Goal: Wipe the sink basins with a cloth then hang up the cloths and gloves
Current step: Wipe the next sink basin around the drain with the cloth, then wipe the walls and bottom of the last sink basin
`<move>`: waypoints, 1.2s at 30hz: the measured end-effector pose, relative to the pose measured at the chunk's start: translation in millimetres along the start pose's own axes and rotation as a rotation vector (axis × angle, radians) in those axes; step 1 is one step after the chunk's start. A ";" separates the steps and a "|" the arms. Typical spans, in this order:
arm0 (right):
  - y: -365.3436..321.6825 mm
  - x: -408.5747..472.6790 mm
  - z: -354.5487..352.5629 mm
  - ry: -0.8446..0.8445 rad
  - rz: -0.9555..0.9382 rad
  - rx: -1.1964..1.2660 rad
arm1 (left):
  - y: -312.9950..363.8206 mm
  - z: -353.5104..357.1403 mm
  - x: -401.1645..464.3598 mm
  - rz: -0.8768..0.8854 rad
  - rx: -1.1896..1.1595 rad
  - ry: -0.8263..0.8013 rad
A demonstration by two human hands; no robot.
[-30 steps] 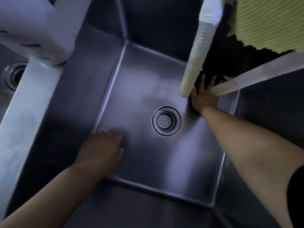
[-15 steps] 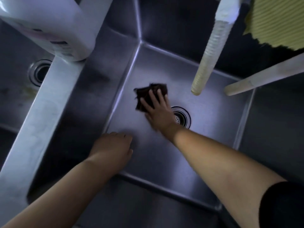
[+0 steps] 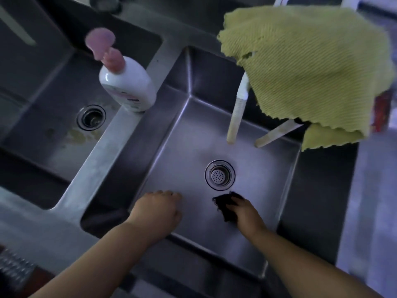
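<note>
A steel double sink fills the view. My right hand presses a small dark cloth flat on the floor of the right basin, just below its round drain. My left hand rests palm down on the same basin floor to the left, fingers curled, holding nothing. A yellow-green cloth hangs over the white tap pipes at the upper right. No gloves are in view.
A white pump bottle with a pink top stands on the divider between the basins. The left basin has a drain and yellowish stains. A red object shows behind the hanging cloth.
My right hand has swept the dark cloth from the far left of the basin floor to the near side below the drain. The view has pulled back; my left hand has stayed put.
</note>
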State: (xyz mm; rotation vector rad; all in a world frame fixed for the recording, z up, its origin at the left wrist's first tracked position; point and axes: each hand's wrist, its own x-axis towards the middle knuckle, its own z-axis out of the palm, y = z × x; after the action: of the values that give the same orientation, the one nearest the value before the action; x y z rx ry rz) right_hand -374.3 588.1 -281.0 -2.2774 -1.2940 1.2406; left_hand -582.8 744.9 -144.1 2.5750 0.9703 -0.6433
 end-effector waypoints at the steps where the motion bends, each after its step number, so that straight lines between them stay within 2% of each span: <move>1: -6.1 -5.6 -7.2 -0.003 0.012 -0.029 | 3.4 -3.8 -6.8 -0.016 -0.041 -0.010; 6: -52.6 -31.5 -28.3 0.232 0.023 0.044 | 7.1 -20.1 -36.4 -0.047 -0.128 0.019; 10: -123.4 -48.4 -35.9 0.276 -0.092 0.157 | -5.4 -34.4 -52.0 -0.073 -0.195 0.042; 13: -180.9 -55.5 -33.0 0.304 -0.198 0.216 | -23.1 -45.0 -61.0 -0.141 -0.368 0.100; 17: -264.3 -60.8 -22.1 0.341 -0.327 0.247 | -63.1 -66.3 -76.8 -0.269 -0.706 0.172; 23: -395.8 -70.3 24.3 0.355 -0.554 0.180 | -157.8 -96.1 -138.4 -0.376 -1.574 0.293; 25: -436.9 -69.5 46.0 0.343 -0.617 0.102 | -194.3 -102.5 -162.8 -0.363 -1.747 0.345; 28: -493.1 -65.4 78.4 0.314 -0.668 0.042 | -249.8 -108.8 -194.9 -0.365 -1.823 0.423; 33: -560.6 -62.3 116.2 0.302 -0.754 0.093 | -325.0 -110.1 -235.5 -0.367 -1.807 0.566; 36: -583.2 -52.7 124.8 0.273 -0.601 0.259 | -355.0 -112.2 -243.6 -0.350 -1.789 0.582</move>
State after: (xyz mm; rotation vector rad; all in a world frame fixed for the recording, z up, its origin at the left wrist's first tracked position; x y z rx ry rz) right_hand -826.5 859.8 2.2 -1.6277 -1.4571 0.7970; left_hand -954.1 918.1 29.5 0.9130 1.2236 0.7465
